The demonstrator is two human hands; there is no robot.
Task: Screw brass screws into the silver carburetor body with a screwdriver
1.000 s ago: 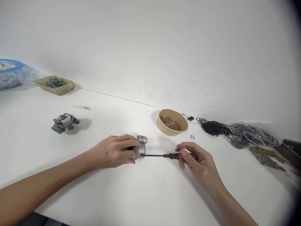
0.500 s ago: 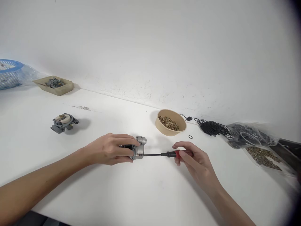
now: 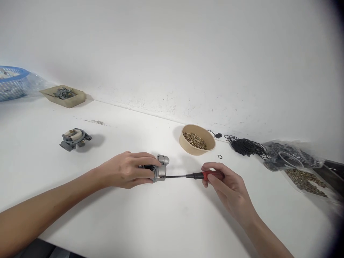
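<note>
A grey metal carburetor [image 3: 161,171] lies on the white table, partly covered by fingers. My left hand [image 3: 131,169] is closed over its left side and presses it to the table. In my right hand [image 3: 225,184] is a screwdriver [image 3: 200,175] with a red and black handle, gripped between thumb and fingers. Its thin dark shaft lies level, and the tip meets the lower right side of the carburetor; the exact contact point is too small to make out. Farther left stands a second carburetor [image 3: 74,139], with a pale float on top.
Behind my right hand is a tan bowl [image 3: 197,151] of brass-coloured parts. A small black ring [image 3: 220,156], a heap of black rings [image 3: 245,146] and plastic bags of parts [image 3: 306,182] lie to its right. Back left are a tray [image 3: 68,103] of metal parts and a blue basket [image 3: 12,84].
My right-hand fingers have shifted around the screwdriver handle, uncovering more of its red part. The whole view has shifted slightly; the carburetor stays under my left hand.
</note>
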